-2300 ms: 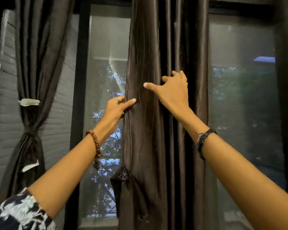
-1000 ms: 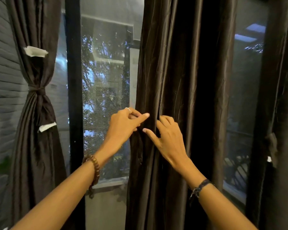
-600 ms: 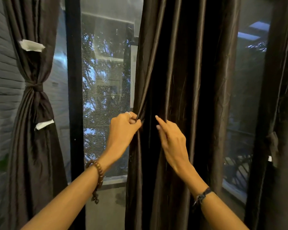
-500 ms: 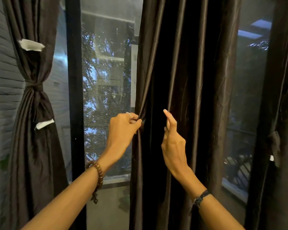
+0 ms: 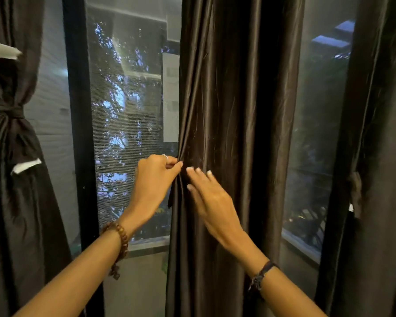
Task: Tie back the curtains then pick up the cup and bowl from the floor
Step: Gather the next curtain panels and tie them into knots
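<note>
Half a second earlier the right hand (image 5: 213,197) had stood clear of the cloth with a finger raised; now it lay back against the middle curtain (image 5: 233,110), fingers straight and spread, its grip open, just right of the left hand (image 5: 154,179). The left hand's grip had not changed: thumb and fingers pinched the curtain's left edge at the same height. By my reading the gathering of this panel had resumed and no tie was round it yet. The left curtain (image 5: 9,133) was already cinched at its waist; the far-right curtain (image 5: 380,156) hung at the frame's edge, whether tied I could not tell. Cup and bowl were out of view. Pale tags (image 5: 25,165) on the left curtain and a sheet (image 5: 170,97) behind the glass showed no readable writing
</note>
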